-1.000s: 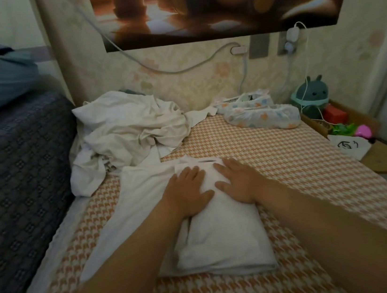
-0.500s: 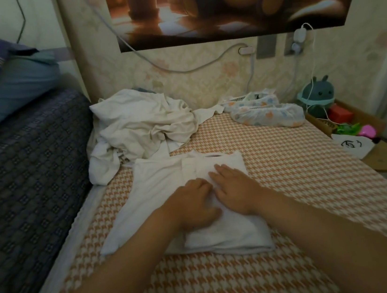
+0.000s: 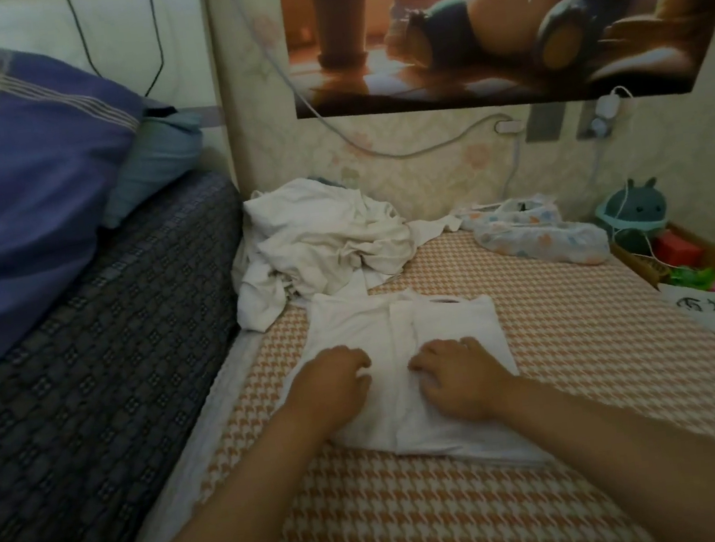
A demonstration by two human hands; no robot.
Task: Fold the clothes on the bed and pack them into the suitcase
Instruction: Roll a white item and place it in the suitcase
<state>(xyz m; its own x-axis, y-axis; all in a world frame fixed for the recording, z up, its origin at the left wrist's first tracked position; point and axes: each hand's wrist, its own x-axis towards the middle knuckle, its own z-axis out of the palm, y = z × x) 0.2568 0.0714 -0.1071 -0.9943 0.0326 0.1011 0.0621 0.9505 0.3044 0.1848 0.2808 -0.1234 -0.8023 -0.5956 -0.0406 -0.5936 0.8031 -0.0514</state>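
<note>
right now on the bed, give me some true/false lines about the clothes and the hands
1. Both hands, left and right, rest on the white garment. True.
2. A suitcase lies open beside the garment. False: no suitcase is in view.
3. A crumpled pile of white clothes lies beyond the garment. True.
4. The patterned bundle sits under the left hand. False: it lies apart, near the wall.

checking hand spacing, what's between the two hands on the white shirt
Head view: only bare white shirt fabric, with a vertical fold edge, lies between left hand and right hand.
</note>
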